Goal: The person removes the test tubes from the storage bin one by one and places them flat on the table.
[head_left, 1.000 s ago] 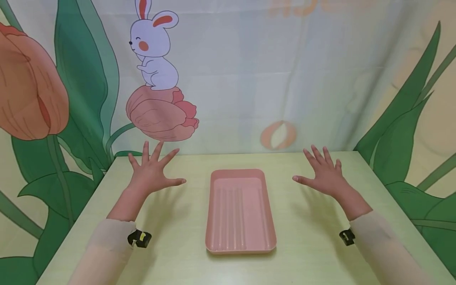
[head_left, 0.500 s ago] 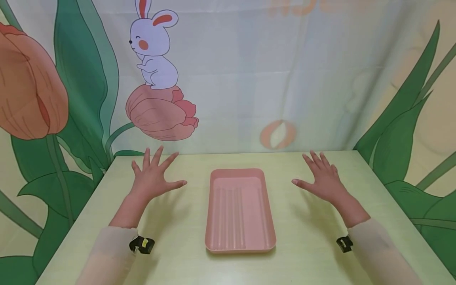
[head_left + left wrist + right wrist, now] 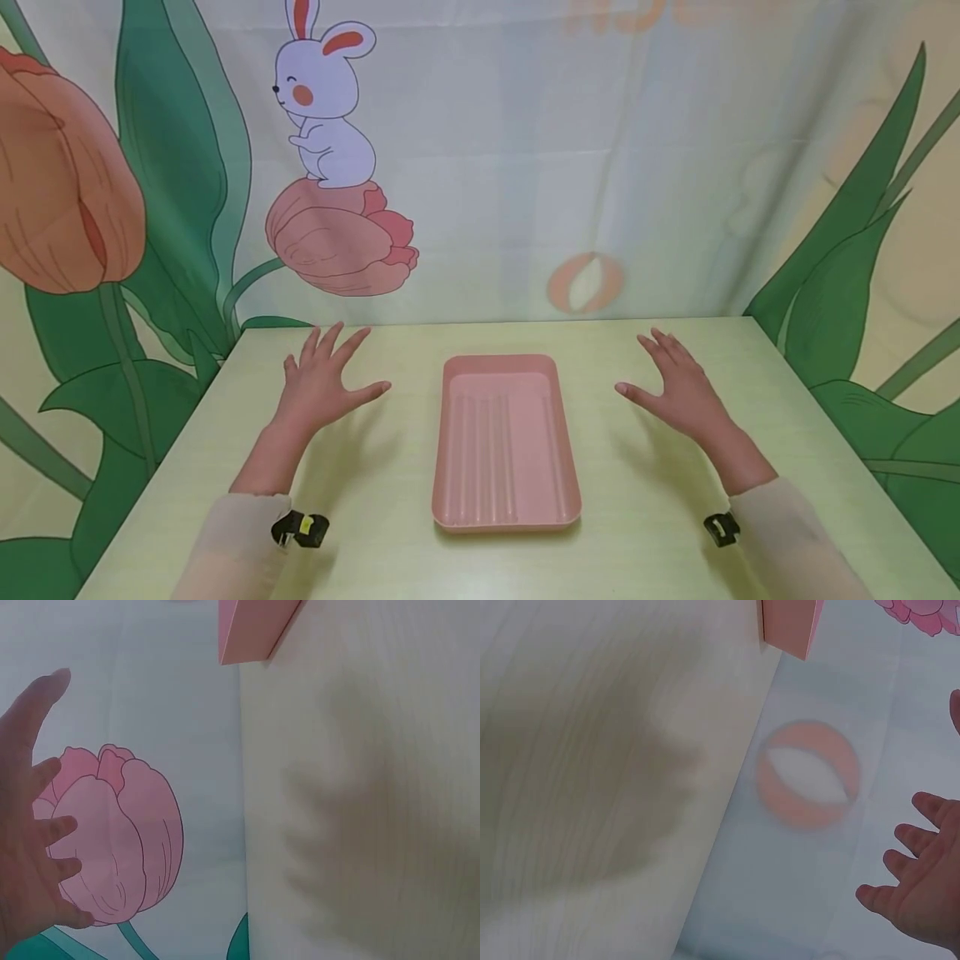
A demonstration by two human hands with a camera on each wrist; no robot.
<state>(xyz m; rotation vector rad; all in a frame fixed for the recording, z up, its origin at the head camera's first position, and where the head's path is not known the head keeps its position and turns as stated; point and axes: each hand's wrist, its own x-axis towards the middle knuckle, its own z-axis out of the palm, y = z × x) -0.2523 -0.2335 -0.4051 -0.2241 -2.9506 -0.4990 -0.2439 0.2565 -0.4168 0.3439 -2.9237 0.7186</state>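
A pink rectangular tray (image 3: 540,458) with raised ridges along its floor lies on the pale table, between both hands. My left hand (image 3: 318,383) hovers over the table to the left of the tray, fingers spread and thumb toward it. On the other side my right hand (image 3: 686,392) is held in the air, its thumb also pointing at the tray. Neither hand touches anything. In the left wrist view a corner of the tray (image 3: 255,630) shows at the top, apart from the fingers. The right wrist view shows the tray's end (image 3: 789,626) likewise.
The pale table (image 3: 510,567) ends at a cloth backdrop (image 3: 487,167) printed with a rabbit, tulips and leaves. A small black device (image 3: 302,528) is strapped at the left cuff, and another black device (image 3: 722,529) at the right cuff.
Both hands have drawn slightly back toward the body and their fingers have come a little closer together. The tray has not moved.
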